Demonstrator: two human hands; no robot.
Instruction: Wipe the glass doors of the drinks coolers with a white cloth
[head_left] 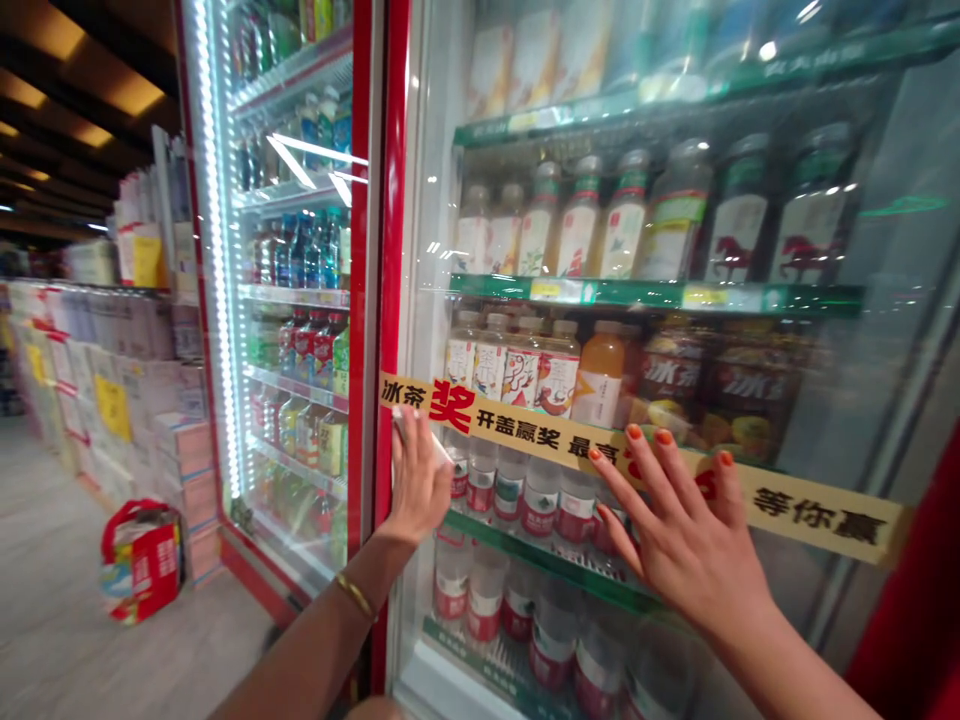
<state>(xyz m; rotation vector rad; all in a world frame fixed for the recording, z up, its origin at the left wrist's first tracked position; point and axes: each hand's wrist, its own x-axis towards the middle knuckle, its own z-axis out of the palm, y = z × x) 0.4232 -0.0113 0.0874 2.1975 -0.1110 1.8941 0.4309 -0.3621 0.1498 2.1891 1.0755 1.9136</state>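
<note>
My left hand (420,475) presses a white cloth or folded paper (442,450) against the left side of the fridge's glass door, just below the left end of a yellow banner strip (517,437). Most of that white piece is hidden under my fingers. With fingers spread, my right hand (686,520) lies flat on the glass and across the right half of the strip, holding nothing. The strip runs across the glass door (810,370), printed in black and red characters. A gold bangle (357,597) circles my left wrist.
Behind the glass, shelves carry bottled drinks (577,220). A red door frame (394,200) separates this fridge from a second lit fridge (300,240) on the left. Stacked cartons (150,350) line the aisle, and a red package (142,560) sits on the floor.
</note>
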